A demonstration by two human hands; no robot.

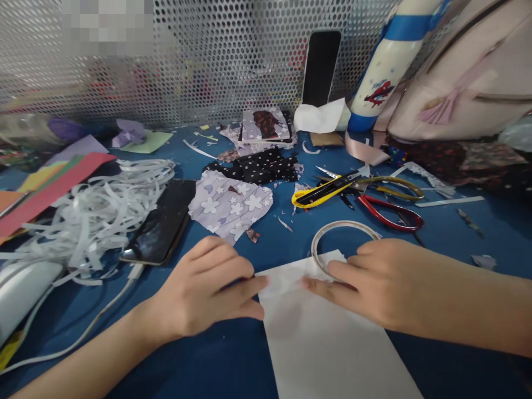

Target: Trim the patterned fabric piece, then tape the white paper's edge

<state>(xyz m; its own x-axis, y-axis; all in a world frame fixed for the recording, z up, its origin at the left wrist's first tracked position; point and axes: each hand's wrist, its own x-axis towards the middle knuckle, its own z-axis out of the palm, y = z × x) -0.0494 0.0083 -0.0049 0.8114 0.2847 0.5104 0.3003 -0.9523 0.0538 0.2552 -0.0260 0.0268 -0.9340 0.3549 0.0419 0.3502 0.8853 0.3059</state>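
A white sheet of paper [328, 343] lies on the blue table in front of me. The fingers of my left hand [203, 288] are curled, with the index fingertip on the sheet's upper left edge and the thumb just below. Whatever that hand pinches is too small to make out. My right hand [386, 282] grips a thin roll of tape [343, 224], tilted over the sheet's top right corner; one finger reaches down to the paper. A pale, shiny band runs along the top edge between both hands.
Beyond the sheet lie a yellow utility knife [318, 194], red-handled pliers [393, 219] and a patterned cloth piece [233, 202]. To the left are a phone [162, 221] on a cable and shredded white strips [103, 210]. A bottle [386, 66] stands behind.
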